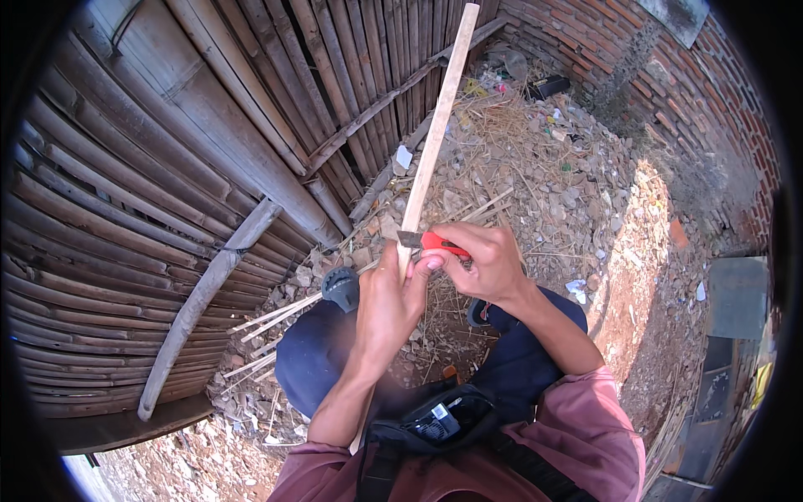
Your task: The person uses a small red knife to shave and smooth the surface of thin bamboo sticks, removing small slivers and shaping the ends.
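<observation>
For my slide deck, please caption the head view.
Left hand grips a wooden stick; right hand holds a red knife across it.

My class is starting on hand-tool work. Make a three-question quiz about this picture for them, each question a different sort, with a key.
1. What tool does the right hand hold?
2. True or false: the left hand grips the pale wooden strip.
3. Fill in: the wall at the picture's left is made of ____; the wall at upper right is made of ____.

Key:
1. A red-handled cutter.
2. True.
3. Bamboo; brick.
</observation>
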`<state>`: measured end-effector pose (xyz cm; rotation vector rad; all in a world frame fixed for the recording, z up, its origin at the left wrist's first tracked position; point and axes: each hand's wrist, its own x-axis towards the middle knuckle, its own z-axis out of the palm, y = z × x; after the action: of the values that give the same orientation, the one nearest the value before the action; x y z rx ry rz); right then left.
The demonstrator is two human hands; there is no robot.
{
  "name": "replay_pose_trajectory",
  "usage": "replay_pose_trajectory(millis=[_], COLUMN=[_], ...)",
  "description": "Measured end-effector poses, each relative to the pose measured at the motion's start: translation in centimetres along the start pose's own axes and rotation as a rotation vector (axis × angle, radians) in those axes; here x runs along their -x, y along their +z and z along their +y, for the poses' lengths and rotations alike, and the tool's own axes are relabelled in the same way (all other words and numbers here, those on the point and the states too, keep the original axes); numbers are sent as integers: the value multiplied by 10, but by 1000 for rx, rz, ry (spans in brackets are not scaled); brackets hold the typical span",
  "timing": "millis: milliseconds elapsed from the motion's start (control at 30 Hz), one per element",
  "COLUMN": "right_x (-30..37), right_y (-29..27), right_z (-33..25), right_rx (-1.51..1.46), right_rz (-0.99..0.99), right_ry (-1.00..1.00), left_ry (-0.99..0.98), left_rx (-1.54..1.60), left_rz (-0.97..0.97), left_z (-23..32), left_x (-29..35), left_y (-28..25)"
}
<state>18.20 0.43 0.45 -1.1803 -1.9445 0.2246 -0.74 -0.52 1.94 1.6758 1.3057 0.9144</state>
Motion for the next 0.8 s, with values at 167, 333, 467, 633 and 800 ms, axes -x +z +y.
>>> replay_pose_trajectory(millis=[167,333,467,633,800], right_x=[1,-4,-5,-5,-5], right_y=[11,4,-4,-7,-7], right_z=[-2,8,9,10,6], right_rx=[-16,-83,-93,-69,-50], right_rz=[126,9,-77,-127,-91], right_ry=[39,14,10,35,41], left_ry=[5,35,83,96,-22], left_rx=[-12,67,97,125,66], left_rz=[25,-8,-26,-36,-55], left_z=[-2,-4,-11,-14,-12], left_x=[-2,-4,-2,-3,-3], left_y=[2,3,5,7,9])
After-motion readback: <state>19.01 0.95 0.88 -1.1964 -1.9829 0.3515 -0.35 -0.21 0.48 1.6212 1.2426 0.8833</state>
